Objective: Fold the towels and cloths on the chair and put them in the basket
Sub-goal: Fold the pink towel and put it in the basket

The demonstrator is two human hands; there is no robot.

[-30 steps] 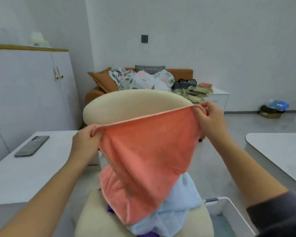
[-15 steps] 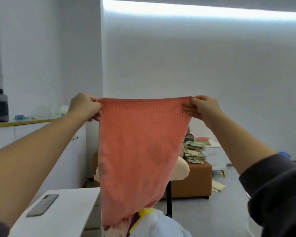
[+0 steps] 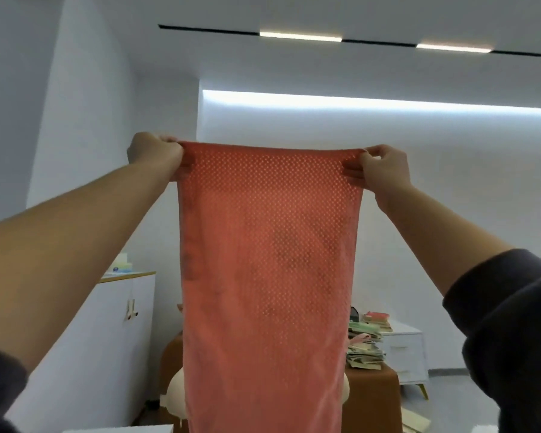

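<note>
Coral towel (image 3: 269,260), a second ago half heaped on the chair (image 3: 173,393), now hangs flat and stretched below the fingers (image 3: 353,175), top corners pinched by left hand (image 3: 153,153) and right hand (image 3: 384,170), so the first fold looks ready.

Coral towel (image 3: 269,276) of soft matt cloth with a dotted waffle weave, dark knit sleeve (image 3: 512,323), matt white cabinet (image 3: 122,307), paper books (image 3: 366,342)

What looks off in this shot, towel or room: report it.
The orange towel, pinched at its top corners by the left hand and right hand, hangs straight, no tears visible. Darker patches mid-cloth may be stains or show-through; cannot tell. The book pile behind is ragged and askew.
</note>
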